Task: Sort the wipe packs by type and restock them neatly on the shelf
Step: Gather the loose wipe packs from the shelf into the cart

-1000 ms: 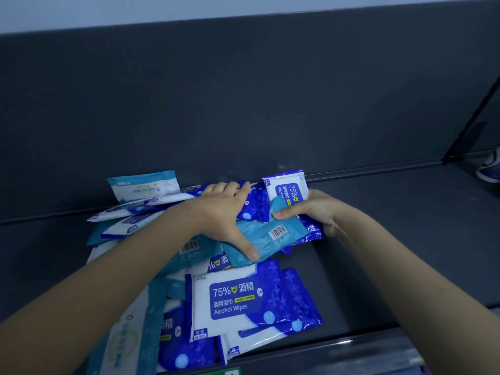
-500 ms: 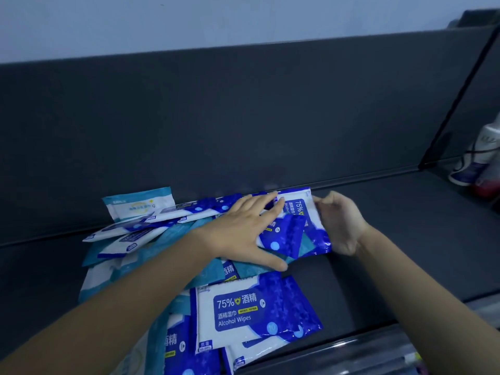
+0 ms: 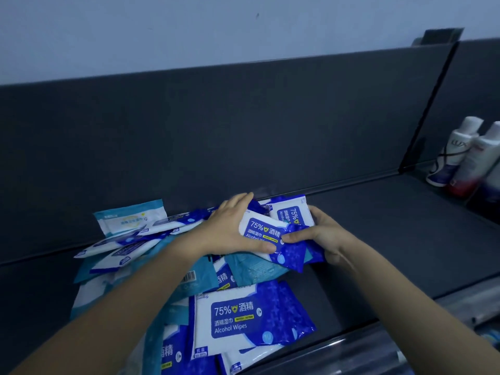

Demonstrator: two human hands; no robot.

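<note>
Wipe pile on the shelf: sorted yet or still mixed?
Mixed: dark blue alcohol wipe packs and light teal packs overlap at odd angles in one heap on the shelf.

1. Dark grey flat shelf [image 3: 392,239]: matt, smooth.
2. Blue-and-white rectangular plastic-film wipe packs [image 3: 238,318]: glossy, crinkled.
3. Pale teal film pack [image 3: 130,216], shelf's back edge: duller sheen.
4. White plastic bottles [image 3: 465,150], right edge: glossy.

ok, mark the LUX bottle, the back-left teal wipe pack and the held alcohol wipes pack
LUX bottle [image 3: 457,148]: head view, white body by the logo.
teal wipe pack [image 3: 130,217]: head view, middle of its front face.
held alcohol wipes pack [image 3: 263,231]: head view, blue label panel.
</note>
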